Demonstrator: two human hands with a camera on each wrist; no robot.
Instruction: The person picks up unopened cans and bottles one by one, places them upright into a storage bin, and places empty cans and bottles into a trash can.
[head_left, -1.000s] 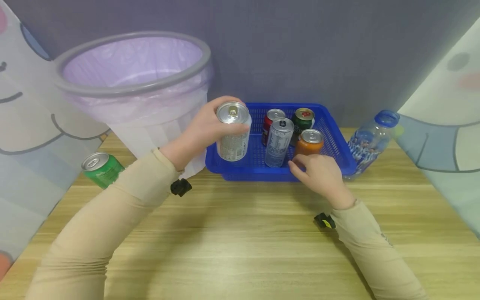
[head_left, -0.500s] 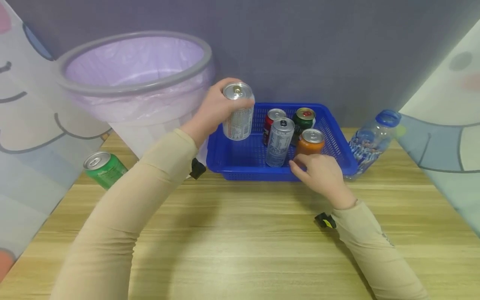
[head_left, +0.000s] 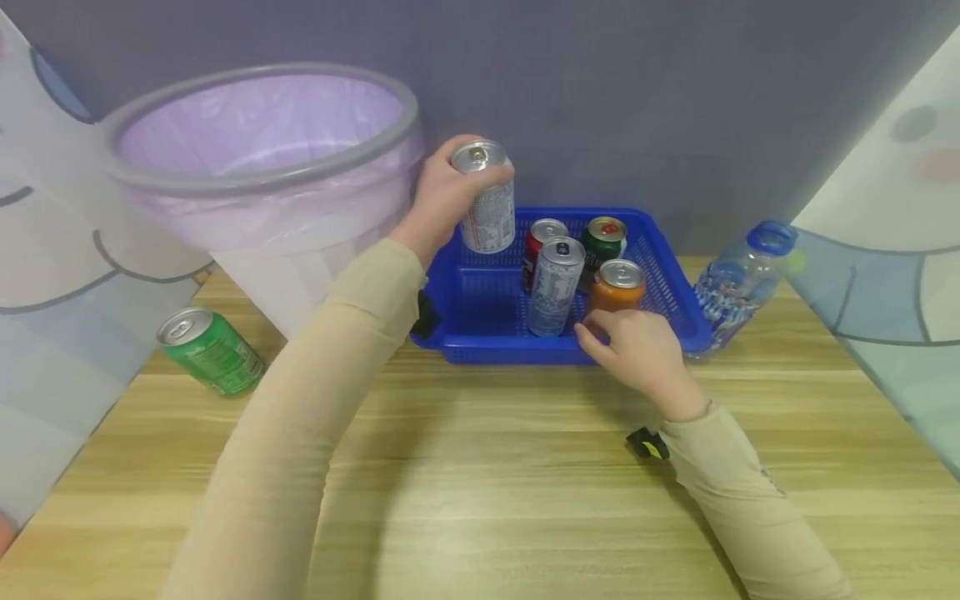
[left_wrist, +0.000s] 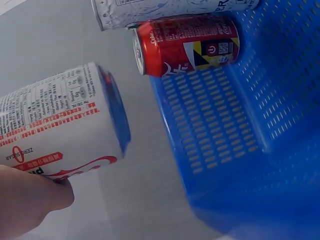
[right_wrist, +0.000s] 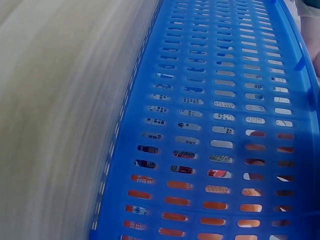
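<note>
My left hand [head_left: 450,187] grips a white soda can [head_left: 489,215], holding it upright above the back left of the blue basket [head_left: 487,350]. In the left wrist view this can [left_wrist: 55,110] shows red print and "ZERO SUGAR", apart from the basket wall. My right hand [head_left: 637,354] lies over the basket's front rim, close to an orange can [head_left: 619,283]; its fingertips are partly hidden. Also standing in the basket are a slim silver can [head_left: 555,292], a red can [head_left: 534,250] and a dark green can [head_left: 600,246].
A lined bin [head_left: 322,267] with a grey rim stands left of the basket. On the wooden table [head_left: 480,500], a green can [head_left: 217,354] leans at the far left. Right of the basket is a clear bottle [head_left: 738,283] with a blue cap. A grey panel [head_left: 600,108] rises behind.
My left hand has carried the white soda can up, back and slightly right over the basket. The right hand and the cans in the basket have stayed in place.
</note>
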